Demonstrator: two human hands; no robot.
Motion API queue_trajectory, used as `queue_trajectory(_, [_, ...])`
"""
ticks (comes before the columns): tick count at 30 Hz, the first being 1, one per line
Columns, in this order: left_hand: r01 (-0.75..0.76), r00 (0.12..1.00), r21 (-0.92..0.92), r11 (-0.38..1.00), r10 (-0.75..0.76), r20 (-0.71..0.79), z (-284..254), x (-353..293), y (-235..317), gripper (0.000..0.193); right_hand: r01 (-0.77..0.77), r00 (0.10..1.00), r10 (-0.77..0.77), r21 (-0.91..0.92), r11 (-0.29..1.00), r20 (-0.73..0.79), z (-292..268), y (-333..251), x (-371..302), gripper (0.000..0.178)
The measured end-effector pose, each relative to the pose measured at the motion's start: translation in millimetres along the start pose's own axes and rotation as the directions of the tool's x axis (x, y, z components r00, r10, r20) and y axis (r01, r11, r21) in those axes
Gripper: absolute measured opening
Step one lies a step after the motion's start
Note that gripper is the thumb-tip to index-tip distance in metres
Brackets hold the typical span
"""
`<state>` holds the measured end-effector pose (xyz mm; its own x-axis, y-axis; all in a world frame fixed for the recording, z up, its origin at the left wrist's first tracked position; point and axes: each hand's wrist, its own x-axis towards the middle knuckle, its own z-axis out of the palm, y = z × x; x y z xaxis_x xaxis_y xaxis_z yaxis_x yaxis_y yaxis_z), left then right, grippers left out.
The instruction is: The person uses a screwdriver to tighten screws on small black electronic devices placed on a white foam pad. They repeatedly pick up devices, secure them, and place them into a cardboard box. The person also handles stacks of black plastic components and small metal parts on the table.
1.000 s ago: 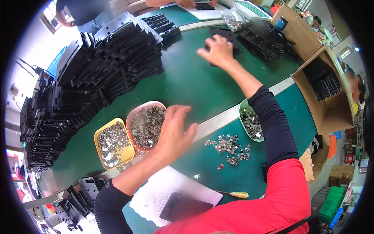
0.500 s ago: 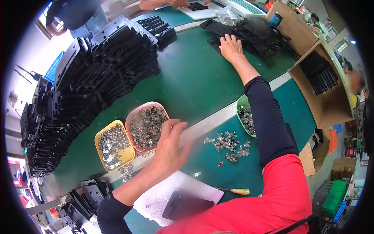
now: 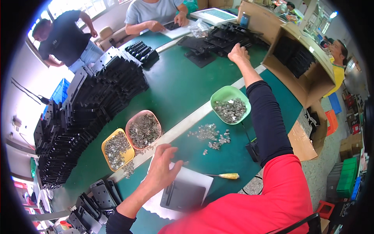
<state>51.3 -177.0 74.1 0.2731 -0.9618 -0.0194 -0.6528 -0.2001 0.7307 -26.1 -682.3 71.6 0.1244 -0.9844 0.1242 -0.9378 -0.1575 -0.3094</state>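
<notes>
My left hand (image 3: 165, 167) is half curled over the white foam sheet (image 3: 157, 201), thumb and fingers apart, with nothing visible in them. Below it, a flat black plastic plate (image 3: 183, 195) lies on the foam. My right arm reaches far forward. At the near right side of a pile of black plastic plates (image 3: 218, 39) is my right hand (image 3: 239, 54), its fingers bent inward; what they grip is hidden. One dark plate (image 3: 200, 59) lies at the pile's near left. Small metal clips (image 3: 210, 132) are scattered on the green mat between my arms.
Yellow (image 3: 130, 156), pink (image 3: 159, 130) and green (image 3: 213, 102) bowls hold small metal parts. Stacked black plates (image 3: 97, 101) curve along the left. A screwdriver (image 3: 229, 176) lies by the foam. Right stands an open cardboard box (image 3: 311, 84). A co-worker (image 3: 156, 15) sits across; another person (image 3: 68, 39) stands left.
My right hand has moved right along the pile, and its fingers are now more bent. My left hand stays over the foam. The view has shifted, showing more of the green bowl and co-workers.
</notes>
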Motion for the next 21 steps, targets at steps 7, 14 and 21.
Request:
queue_trajectory(7, [-0.013, 1.0, -0.002, 1.0, 0.013, 0.028, 15, -59, 50, 0.039, 0.218, 0.973, -0.23, 0.216, 0.952, 0.032, -27, -13, -69, 0.054])
queue_trajectory(14, [0.145, 0.986, -0.362, 0.921, -0.164, -0.021, 60, -142, 52, 0.038, 0.639, 0.758, -0.647, 0.307, 0.706, -0.089, 9, -15, -159, 0.036])
queue_trajectory(21, [0.23, 0.93, -0.59, 0.774, -0.353, -0.099, 104, -181, 40, 0.032, 0.691, 0.622, -0.78, 0.421, 0.587, 0.066, 7, -28, -208, 0.043])
